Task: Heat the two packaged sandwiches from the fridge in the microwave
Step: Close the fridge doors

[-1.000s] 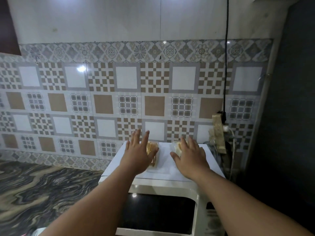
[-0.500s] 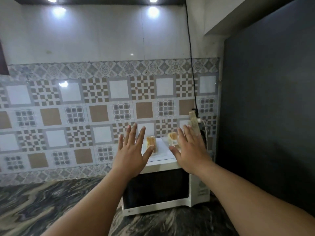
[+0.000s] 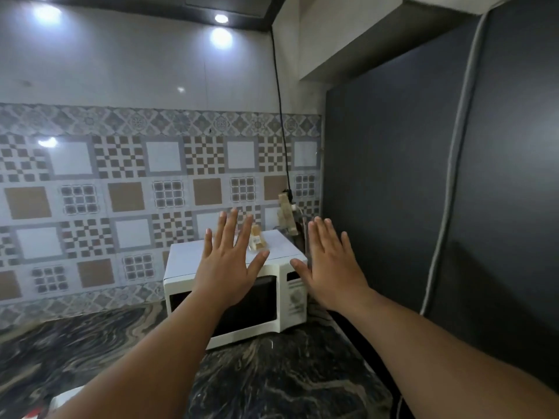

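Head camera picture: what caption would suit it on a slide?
Both open hands, left and right, raised before a white microwave with a packaged sandwich on top.

Two round recessed ceiling lamps (image 3: 221, 18) in the dark strip overhead give a cool, rather dim light, and they throw bright glare spots onto the glossy pale wall panel (image 3: 127, 68) and the patterned brown-and-white tiles (image 3: 47, 142). The tall matt black cabinet front (image 3: 393, 176) on the right stays murky. Wide-angle bending curves lines toward the edges, and the whole view is slightly soft.
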